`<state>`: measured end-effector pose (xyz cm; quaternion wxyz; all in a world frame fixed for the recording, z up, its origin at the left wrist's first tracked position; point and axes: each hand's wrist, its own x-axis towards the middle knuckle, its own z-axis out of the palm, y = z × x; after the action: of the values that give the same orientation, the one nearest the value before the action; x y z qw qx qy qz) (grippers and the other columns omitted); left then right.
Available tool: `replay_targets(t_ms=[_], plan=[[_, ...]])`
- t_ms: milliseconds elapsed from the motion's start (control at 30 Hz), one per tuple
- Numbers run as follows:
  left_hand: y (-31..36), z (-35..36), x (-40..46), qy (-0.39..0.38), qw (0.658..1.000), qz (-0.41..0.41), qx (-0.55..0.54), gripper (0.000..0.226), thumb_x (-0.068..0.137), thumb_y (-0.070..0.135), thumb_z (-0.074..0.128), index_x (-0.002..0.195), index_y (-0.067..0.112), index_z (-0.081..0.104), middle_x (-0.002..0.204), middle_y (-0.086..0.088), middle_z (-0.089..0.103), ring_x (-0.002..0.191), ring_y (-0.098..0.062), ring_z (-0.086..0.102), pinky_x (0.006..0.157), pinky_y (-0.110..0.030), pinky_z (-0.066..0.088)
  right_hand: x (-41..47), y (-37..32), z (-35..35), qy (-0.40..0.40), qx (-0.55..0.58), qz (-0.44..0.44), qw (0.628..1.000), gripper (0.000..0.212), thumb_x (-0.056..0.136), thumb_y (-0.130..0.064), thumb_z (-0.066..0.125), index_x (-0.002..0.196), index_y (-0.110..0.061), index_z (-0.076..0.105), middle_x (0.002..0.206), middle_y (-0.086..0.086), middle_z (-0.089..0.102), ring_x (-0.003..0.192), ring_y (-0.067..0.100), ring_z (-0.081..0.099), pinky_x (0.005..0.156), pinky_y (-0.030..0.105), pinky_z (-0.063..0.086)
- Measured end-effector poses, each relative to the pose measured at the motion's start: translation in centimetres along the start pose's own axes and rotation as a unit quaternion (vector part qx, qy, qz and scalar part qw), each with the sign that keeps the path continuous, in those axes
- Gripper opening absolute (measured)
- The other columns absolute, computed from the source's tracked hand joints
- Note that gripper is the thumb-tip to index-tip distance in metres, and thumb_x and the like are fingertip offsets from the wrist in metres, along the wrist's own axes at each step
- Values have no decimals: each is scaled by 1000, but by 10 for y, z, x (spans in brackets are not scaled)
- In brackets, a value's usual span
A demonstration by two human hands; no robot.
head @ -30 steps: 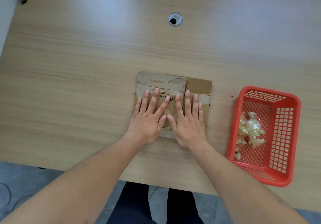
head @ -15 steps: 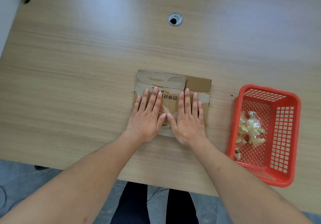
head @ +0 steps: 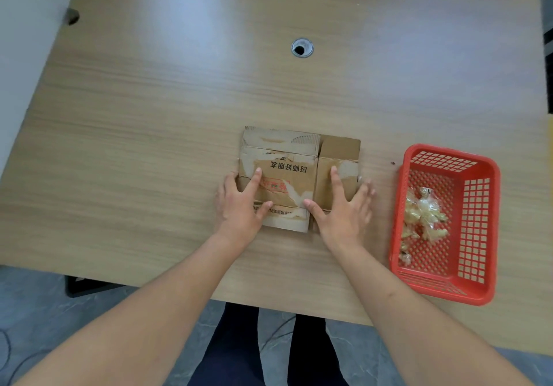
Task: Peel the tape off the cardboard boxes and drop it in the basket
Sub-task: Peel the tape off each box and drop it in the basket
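**Now: both hands flat on the flattened box, tape scraps in basket**

Flattened cardboard box (head: pixel 294 173) lies on the wooden table (head: pixel 149 116), near the front edge, roughly centre. Printed characters on its top face, upside down from this view, plus a faded red mark under them. Surface is torn and scuffed in pale patches; whitish tape remnant (head: pixel 348 168) shows on the right panel, just past the right index fingertip. Whether more tape is stuck elsewhere on the box, cannot tell.

Left hand (head: pixel 242 203) sits on the box's left edge, fingers straight and spread, index finger lying on the printed face, thumb angled in toward the middle, other fingers off the left side onto the table. Not gripping anything, just pressing flat.

Right hand (head: pixel 344 206) sits on the right part of the box, fingers straight and spread, index pointing up along the right panel, thumb angled in toward the left thumb, outer fingers reaching past the box's right edge. Also holding nothing. The outer fingertips look slightly blurred.

Red plastic basket (head: pixel 490 206) stands on the table to the right of the box, apart from it, near the front edge. Inside it, a clump of crumpled clear tape pieces (head: pixel 422 218) lies on the floor toward the left wall.

Round cable grommet (head: pixel 302 47) is set in the table further back, well apart from the box. Dark trouser legs (head: pixel 239 346) show below the table edge, over grey floor (head: pixel 39 310).
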<state>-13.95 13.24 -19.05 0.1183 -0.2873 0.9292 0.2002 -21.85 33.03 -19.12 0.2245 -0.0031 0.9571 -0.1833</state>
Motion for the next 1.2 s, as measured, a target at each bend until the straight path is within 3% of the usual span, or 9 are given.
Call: replay_targets(t_ms=[133, 233, 300, 500, 667, 767, 900, 1000, 1200], plan=[[8, -3, 1, 0, 994, -44, -103, 79, 83, 41, 81, 152, 43, 41, 138, -11, 30, 128, -29, 34, 114, -39, 34, -4, -11, -3, 33, 32, 12, 999, 85, 84, -62, 72, 156, -47, 29, 166, 20, 11, 156, 38, 5, 124, 51, 18], [15, -10, 6, -11, 988, -79, -130, 89, 77, 39, 87, 152, 48, 39, 131, -9, 31, 125, -26, 35, 116, -36, 32, -2, -15, -7, 48, 80, 30, 995, 88, 77, -53, 83, 150, -46, 36, 156, 16, 23, 146, 37, 30, 118, 47, 34], [17, -14, 9, -13, 985, -95, -146, 94, 72, 38, 91, 150, 52, 39, 126, -7, 32, 122, -26, 36, 115, -35, 33, -2, -17, -8, 61, 92, 38, 993, 88, 74, -50, 87, 147, -46, 38, 150, 15, 27, 139, 36, 37, 115, 45, 37], [7, -32, 16, -63, 964, -84, -245, 101, 71, 29, 93, 147, 59, 35, 121, -1, 29, 105, -15, 50, 108, -26, 39, -6, -15, -11, 107, 102, 25, 989, 89, 66, -52, 91, 144, -45, 47, 144, 11, 30, 135, 30, 34, 111, 42, 36], [-2, -60, 22, -80, 975, -12, -207, 100, 77, 38, 88, 154, 53, 27, 127, -4, 48, 116, -20, 53, 104, -30, 40, -13, -32, -29, 136, 116, -11, 984, 92, 66, -52, 91, 145, -42, 47, 146, 6, 26, 135, 27, 29, 100, 33, 33], [-3, -87, 22, -66, 981, 35, -177, 97, 81, 43, 84, 156, 53, 23, 117, -1, 46, 96, -14, 52, 99, -32, 43, -25, -43, -48, 150, 98, -23, 983, 95, 68, -62, 85, 150, -45, 40, 152, 12, 26, 141, 30, 28, 106, 42, 38], [5, -124, 18, -57, 984, 83, -149, 94, 84, 46, 80, 155, 56, 19, 115, -1, 43, 97, -20, 54, 96, -37, 49, -48, -53, -70, 163, 110, -12, 980, 101, 68, -74, 78, 154, -51, 30, 152, 15, 32, 144, 30, 31, 112, 46, 38], [11, -147, 10, -42, 984, 110, -136, 93, 86, 46, 78, 154, 58, 15, 115, -1, 40, 95, -22, 57, 94, -45, 53, -65, -50, -89, 171, 138, -36, 975, 101, 71, -70, 78, 155, -53, 25, 154, 10, 31, 146, 28, 32, 117, 42, 36], [42, -184, -18, -16, 976, 178, -128, 95, 88, 48, 75, 153, 61, 8, 116, 0, 39, 100, -25, 57, 96, -48, 53, -106, -38, -130, 203, 160, -52, 964, 108, 72, -56, 85, 154, -58, 14, 163, 0, 18, 151, 28, 26, 115, 55, 40]])
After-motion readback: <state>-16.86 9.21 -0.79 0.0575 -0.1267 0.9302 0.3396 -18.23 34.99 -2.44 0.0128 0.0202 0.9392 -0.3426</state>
